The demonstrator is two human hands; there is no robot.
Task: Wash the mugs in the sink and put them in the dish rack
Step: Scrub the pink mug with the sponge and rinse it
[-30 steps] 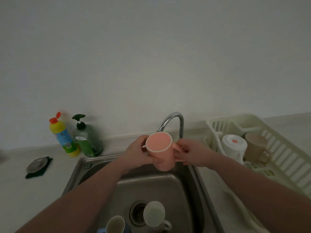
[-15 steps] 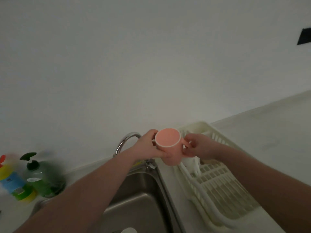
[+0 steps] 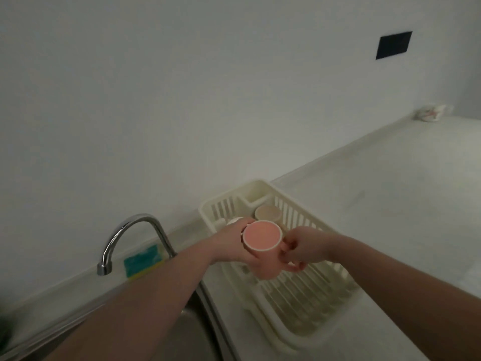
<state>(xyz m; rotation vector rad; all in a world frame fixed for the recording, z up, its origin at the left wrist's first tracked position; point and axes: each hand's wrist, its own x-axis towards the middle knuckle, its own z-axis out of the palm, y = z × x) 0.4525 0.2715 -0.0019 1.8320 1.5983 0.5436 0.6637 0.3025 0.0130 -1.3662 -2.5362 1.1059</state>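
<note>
Now you hold the pink mug (image 3: 263,239) over the dish rack (image 3: 309,295), mouth tipped toward you. Your left hand (image 3: 234,246) wraps its body, your right hand (image 3: 302,247) pinches the handle. A beige mug (image 3: 268,212) sits in the rack behind; the faucet (image 3: 130,235) is left, over the sink (image 3: 192,332).

The mug (image 3: 263,243) is salmon pink inside and out, with a pale rim; the dish rack (image 3: 299,290) is cream; a mug (image 3: 268,213) inside it is beige. The sponge (image 3: 142,260) is teal over yellow; the faucet (image 3: 130,238) is shiny chrome; the wall plate (image 3: 393,45) is black.
</note>
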